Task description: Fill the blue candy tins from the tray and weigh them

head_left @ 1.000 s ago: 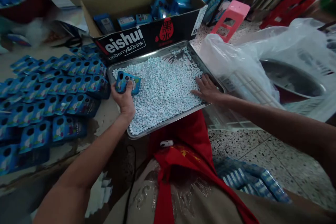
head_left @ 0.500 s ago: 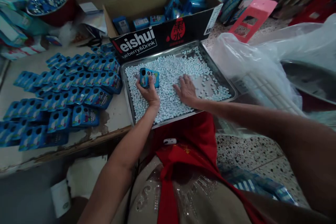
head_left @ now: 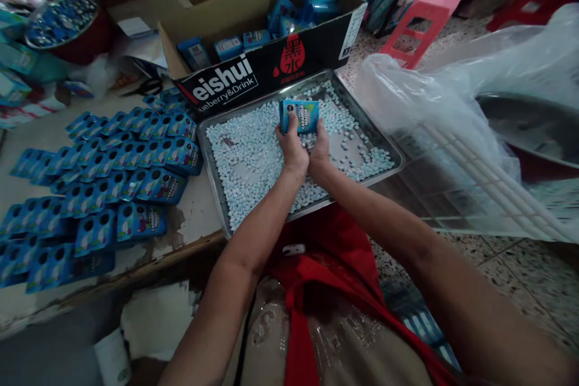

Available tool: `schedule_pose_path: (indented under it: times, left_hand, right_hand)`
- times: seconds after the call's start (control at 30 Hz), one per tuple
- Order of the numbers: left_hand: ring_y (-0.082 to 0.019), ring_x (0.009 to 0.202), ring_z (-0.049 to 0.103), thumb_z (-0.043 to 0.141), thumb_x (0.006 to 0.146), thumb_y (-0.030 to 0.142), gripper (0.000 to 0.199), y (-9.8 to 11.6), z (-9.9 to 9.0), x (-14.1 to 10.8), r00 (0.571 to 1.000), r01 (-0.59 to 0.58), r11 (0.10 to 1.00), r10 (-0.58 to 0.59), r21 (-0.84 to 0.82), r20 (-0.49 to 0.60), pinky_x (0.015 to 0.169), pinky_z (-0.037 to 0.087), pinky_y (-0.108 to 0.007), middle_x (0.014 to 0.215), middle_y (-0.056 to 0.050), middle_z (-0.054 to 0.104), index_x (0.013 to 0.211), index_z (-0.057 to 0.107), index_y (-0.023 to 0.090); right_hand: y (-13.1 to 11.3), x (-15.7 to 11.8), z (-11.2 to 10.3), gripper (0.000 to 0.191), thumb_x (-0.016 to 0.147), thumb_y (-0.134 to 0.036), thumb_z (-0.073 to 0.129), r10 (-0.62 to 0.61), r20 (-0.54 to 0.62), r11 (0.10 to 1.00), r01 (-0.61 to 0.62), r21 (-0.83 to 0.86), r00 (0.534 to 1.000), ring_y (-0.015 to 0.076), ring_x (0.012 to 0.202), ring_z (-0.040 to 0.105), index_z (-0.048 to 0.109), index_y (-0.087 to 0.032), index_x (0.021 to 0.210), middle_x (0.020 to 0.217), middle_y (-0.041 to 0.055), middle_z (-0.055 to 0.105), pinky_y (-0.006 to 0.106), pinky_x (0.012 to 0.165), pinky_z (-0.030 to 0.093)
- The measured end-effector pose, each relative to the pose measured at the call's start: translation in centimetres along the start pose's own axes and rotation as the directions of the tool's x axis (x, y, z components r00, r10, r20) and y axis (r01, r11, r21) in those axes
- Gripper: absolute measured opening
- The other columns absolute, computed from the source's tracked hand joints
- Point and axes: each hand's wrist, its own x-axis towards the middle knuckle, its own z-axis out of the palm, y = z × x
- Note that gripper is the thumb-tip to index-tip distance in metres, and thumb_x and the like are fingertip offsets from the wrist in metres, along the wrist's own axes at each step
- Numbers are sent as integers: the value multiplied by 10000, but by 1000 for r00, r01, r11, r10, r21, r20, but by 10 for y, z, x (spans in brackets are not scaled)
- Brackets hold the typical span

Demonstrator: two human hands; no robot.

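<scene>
A metal tray (head_left: pixel 388 151) full of small pale blue candies (head_left: pixel 253 151) lies at the table's edge in front of me. Above its middle, both hands hold one small blue box (head_left: pixel 299 116). My left hand (head_left: pixel 291 148) grips the box's left lower side. Pressed against it, my right hand (head_left: pixel 320 146) holds the right lower side. The box's printed face is turned toward me.
Several rows of matching blue boxes (head_left: pixel 104 175) cover the table at the left. A cardboard carton (head_left: pixel 266 57) with more boxes stands behind the tray. A clear plastic bag (head_left: pixel 434 102) over a wire rack and a metal basin are at the right; a pink stool (head_left: pixel 418 21) stands beyond.
My right hand left the candies at the tray's right and joined the left hand on the blue box. The box rose and shifted right, toward the tray's middle.
</scene>
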Motion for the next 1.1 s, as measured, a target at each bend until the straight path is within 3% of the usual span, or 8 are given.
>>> schedule_pose_path:
  times: [0.1,0.2,0.3,0.4,0.5,0.67,0.9,1.1]
  left_hand:
    - [-210,1137,789,743,1092,589,393,20,3,-7,978,-173,978,158,113,134,927,658,-371,1175,-47,782,1195,655,220]
    - [-219,1074,789,911,968,510,398,64,-23,-9,902,-416,880,365,230,231,957,675,-379,1119,-27,783,1123,658,246]
    - [-238,1057,773,1038,806,487,496,111,-64,-5,849,-529,706,448,471,282,990,652,-362,1025,-4,783,1090,710,247]
    - [-278,1004,767,1098,684,382,510,135,-98,-3,823,-556,483,435,677,365,1005,626,-403,963,-12,788,1065,792,237]
    - [-311,999,768,1095,672,309,471,133,-112,-5,830,-551,419,362,722,424,1023,603,-449,973,-34,809,1064,841,251]
    - [-303,973,762,1085,697,312,430,121,-109,-8,835,-545,414,349,729,425,950,584,-425,998,-42,830,1060,860,259]
    - [-261,934,764,1044,757,309,327,128,-109,-9,855,-518,423,281,743,436,844,551,-361,964,-11,829,1010,842,265]
    - [-263,923,760,1040,745,375,343,119,-115,-2,862,-506,487,265,712,431,817,558,-365,933,-18,821,992,831,262]
  right_hand:
    - [-4,7,-13,1120,898,-1051,166,74,-189,972,-29,235,979,344,1357,682,628,-197,1457,1188,131,811,584,1114,628]
    - [-10,8,-19,713,900,-933,473,162,-256,933,-63,354,953,364,1271,741,664,-283,1120,987,125,785,608,1068,655]
    - [-20,9,-19,468,972,-737,542,101,-175,942,-37,332,979,339,1290,751,625,-284,1054,1052,137,783,604,1103,647]
    - [-33,13,-17,462,1023,-683,501,14,-93,940,18,342,996,311,1307,746,630,-255,1141,1228,153,783,572,1094,659]
    - [-51,20,-9,555,1063,-725,446,-70,-79,955,90,281,994,311,1343,724,644,-247,1263,1341,165,755,538,1072,672]
    - [-87,24,18,723,1051,-882,382,-195,16,980,194,52,981,314,1363,691,648,-274,1338,1293,141,720,481,1016,672]
    - [-106,17,51,600,923,-901,668,-271,-21,928,267,262,962,306,1125,726,682,-323,1083,964,60,667,431,794,636]
    - [-114,12,52,687,928,-980,527,-248,-5,929,239,283,969,279,1002,730,670,-309,957,889,54,642,418,765,596]
